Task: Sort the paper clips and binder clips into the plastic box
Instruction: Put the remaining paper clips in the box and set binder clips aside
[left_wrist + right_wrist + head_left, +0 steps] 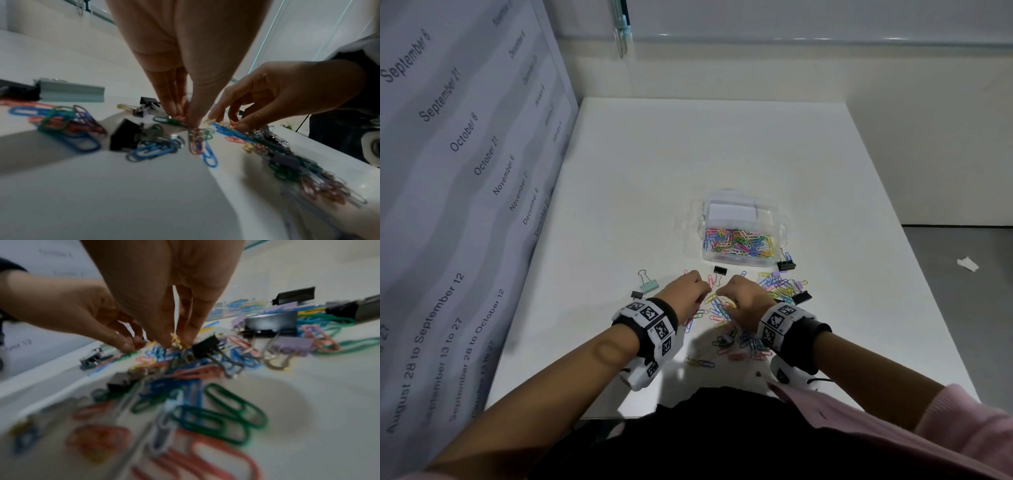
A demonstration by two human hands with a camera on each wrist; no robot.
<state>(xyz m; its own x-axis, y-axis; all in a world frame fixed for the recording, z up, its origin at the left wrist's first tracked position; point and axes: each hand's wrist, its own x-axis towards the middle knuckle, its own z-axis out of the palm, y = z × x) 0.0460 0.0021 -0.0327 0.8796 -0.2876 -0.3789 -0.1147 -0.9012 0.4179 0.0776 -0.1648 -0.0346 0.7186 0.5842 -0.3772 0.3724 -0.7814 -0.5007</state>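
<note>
The clear plastic box (779,219) stands beyond my hands; its near compartment holds many coloured paper clips (738,241). More paper clips (722,315) lie loose on the table under and around both hands. My left hand (697,289) reaches down, its fingertips (180,112) pinching a pink paper clip (196,142) and others out of the pile. Just right of it, my right hand (738,296) pinches a yellow paper clip (177,340) between thumb and fingers. Binder clips lie about: a black one (720,270) ahead of the hands and a teal one (649,286) to the left.
Two further black binder clips (786,265) (802,297) lie at the right of the pile, and a small one (637,294) at the left. A printed calendar panel (465,171) walls the table's left side. The white table (688,154) stretches far behind the box.
</note>
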